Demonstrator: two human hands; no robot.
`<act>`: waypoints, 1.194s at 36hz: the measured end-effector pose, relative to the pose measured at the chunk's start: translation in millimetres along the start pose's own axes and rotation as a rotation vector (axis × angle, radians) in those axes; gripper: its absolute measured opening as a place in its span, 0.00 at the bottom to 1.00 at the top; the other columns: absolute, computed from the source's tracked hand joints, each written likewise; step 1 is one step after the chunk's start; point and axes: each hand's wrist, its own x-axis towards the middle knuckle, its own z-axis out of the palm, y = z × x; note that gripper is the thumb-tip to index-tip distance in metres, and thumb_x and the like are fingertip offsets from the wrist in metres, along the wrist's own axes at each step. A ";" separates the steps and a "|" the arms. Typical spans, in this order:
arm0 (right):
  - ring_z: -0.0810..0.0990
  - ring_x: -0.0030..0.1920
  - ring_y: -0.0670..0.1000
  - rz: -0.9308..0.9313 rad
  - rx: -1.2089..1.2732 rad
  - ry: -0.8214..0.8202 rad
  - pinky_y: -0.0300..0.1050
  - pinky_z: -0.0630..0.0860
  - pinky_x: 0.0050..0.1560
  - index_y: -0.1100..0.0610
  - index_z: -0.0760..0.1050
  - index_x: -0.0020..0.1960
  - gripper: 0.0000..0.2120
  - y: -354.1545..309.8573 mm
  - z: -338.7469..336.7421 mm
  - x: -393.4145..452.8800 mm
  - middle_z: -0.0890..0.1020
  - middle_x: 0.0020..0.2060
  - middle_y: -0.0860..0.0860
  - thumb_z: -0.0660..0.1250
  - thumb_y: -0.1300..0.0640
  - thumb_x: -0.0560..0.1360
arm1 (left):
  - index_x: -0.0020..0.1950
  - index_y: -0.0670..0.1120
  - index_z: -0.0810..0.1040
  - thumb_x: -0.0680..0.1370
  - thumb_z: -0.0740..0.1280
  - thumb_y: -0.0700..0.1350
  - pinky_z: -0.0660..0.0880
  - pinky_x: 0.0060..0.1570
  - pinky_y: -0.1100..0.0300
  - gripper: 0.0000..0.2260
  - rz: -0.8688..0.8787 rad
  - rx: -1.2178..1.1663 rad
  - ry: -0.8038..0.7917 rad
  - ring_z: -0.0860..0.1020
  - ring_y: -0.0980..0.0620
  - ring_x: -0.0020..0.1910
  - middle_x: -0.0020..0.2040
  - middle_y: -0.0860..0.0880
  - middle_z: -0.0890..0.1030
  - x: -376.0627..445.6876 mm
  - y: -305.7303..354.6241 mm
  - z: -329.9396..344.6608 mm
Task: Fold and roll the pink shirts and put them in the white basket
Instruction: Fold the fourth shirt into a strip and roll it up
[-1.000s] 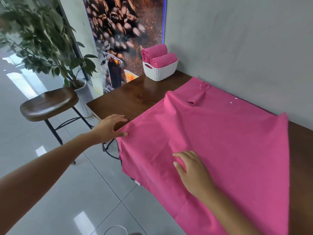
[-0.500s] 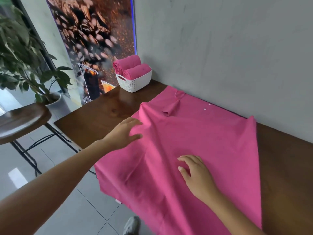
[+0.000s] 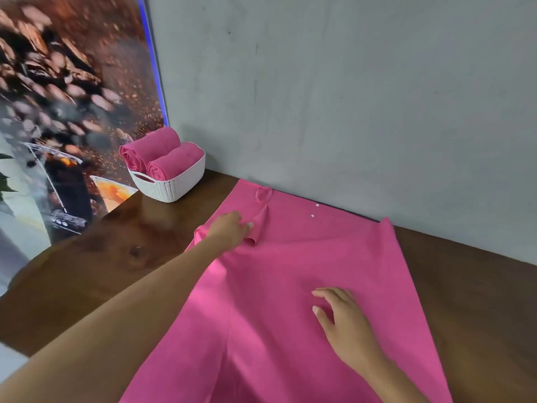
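A pink shirt point(image 3: 305, 286) lies spread over the dark wooden surface point(image 3: 101, 271), its far edge against the grey wall point(image 3: 348, 97) and its near part running out of the bottom of the view. The left hand point(image 3: 229, 231) reaches across to the shirt's far left part, where the cloth is bunched into a small fold; its fingers lie on that fold, and whether they pinch it or only press on it cannot be told, since the fingertips are partly hidden in the cloth. The right hand point(image 3: 343, 321) rests on the middle of the shirt, nearer the viewer, fingers loosely spread and relaxed, grasping nothing. At the far left of the surface, close to the wall and well apart from the spread shirt, stands the white basket point(image 3: 171, 184), with two rolled pink shirts point(image 3: 162, 155) lying side by side in it, their spiral ends facing left. Behind the basket hangs a large picture of coffee beans point(image 3: 58, 68).
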 end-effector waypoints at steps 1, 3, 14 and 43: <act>0.67 0.66 0.38 0.018 -0.002 0.006 0.31 0.63 0.65 0.46 0.73 0.68 0.15 -0.8 -0.1 3.8 0.72 0.62 0.36 0.62 0.51 0.83 | 0.48 0.43 0.77 0.81 0.63 0.58 0.73 0.46 0.52 0.17 -0.007 0.015 -0.027 0.78 0.40 0.49 0.53 0.41 0.82 9.7 -0.3 3.2; 0.67 0.66 0.38 0.049 -0.006 0.014 0.32 0.63 0.66 0.46 0.73 0.69 0.15 -2.6 0.6 10.1 0.72 0.62 0.37 0.62 0.50 0.83 | 0.41 0.45 0.76 0.80 0.64 0.60 0.70 0.41 0.54 0.19 -0.011 0.049 -0.079 0.78 0.42 0.43 0.46 0.41 0.82 25.6 0.0 11.1; 0.69 0.66 0.40 0.117 -0.033 0.052 0.36 0.65 0.69 0.49 0.74 0.68 0.15 -15.6 13.1 39.5 0.75 0.63 0.41 0.63 0.52 0.82 | 0.53 0.48 0.78 0.76 0.70 0.63 0.73 0.54 0.51 0.19 -0.040 0.157 -0.198 0.76 0.41 0.60 0.54 0.46 0.80 45.7 6.7 33.8; 0.59 0.76 0.55 0.027 -0.111 -0.026 0.54 0.55 0.78 0.47 0.63 0.78 0.33 -21.0 0.4 196.2 0.68 0.74 0.49 0.66 0.63 0.76 | 0.46 0.49 0.73 0.79 0.71 0.40 0.68 0.34 0.65 0.09 0.701 -0.251 -0.088 0.72 0.54 0.33 0.33 0.56 0.74 -9.2 -40.6 -3.4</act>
